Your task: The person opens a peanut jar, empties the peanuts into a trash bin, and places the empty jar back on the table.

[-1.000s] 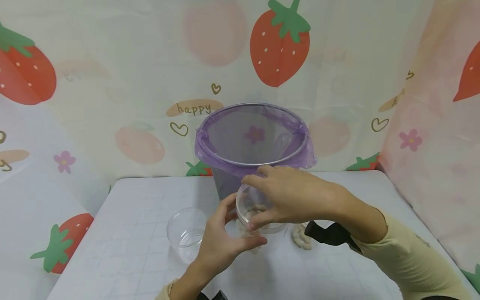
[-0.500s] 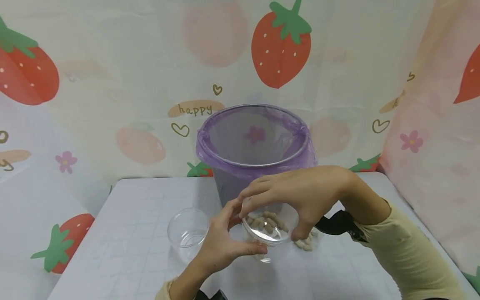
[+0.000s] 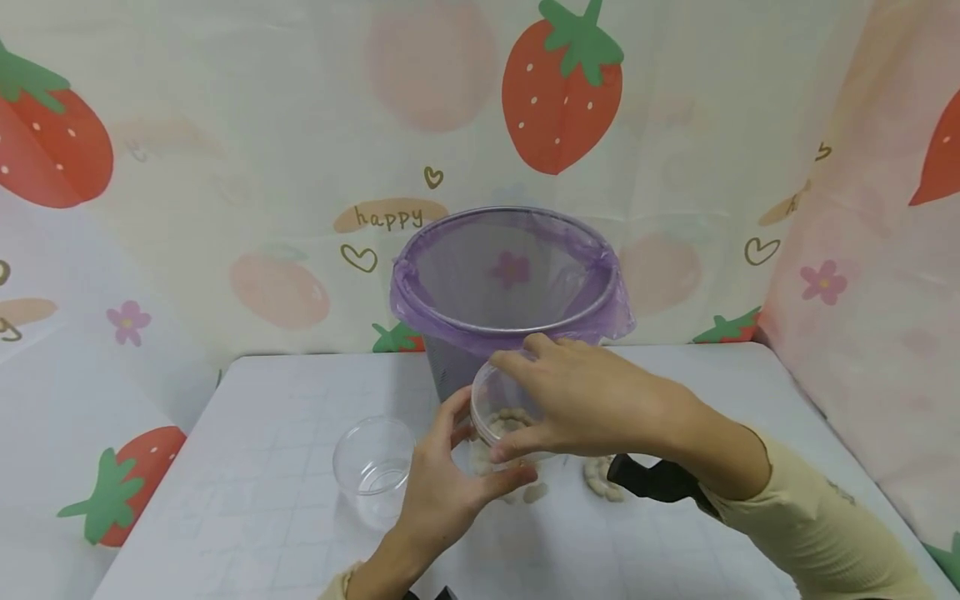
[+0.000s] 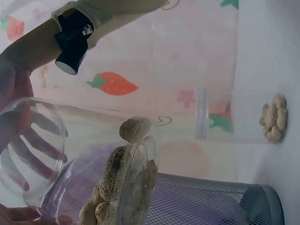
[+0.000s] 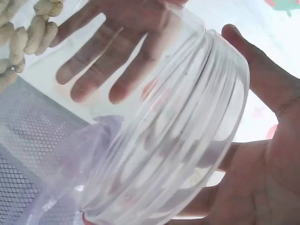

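Observation:
A clear plastic jar with peanuts inside tilts in front of a mesh bin. My left hand grips its lower part, thumb on the near side and fingers around the far side. From above, my right hand holds the jar's round clear lid, with thumb and fingers spread around its edge. Ridges circle the lid in the right wrist view. Through the clear plastic in the left wrist view, several right-hand fingers show. My right hand hides part of the jar from the head camera.
The mesh bin with a purple liner stands at the back. An empty clear jar stands left on the white table. Another clear jar with peanuts stands right, partly behind my right hand in the head view.
My right hand twists around to the right side of the lid, then back to the left as at first. The jar's top tilts with it. My left hand keeps its hold.

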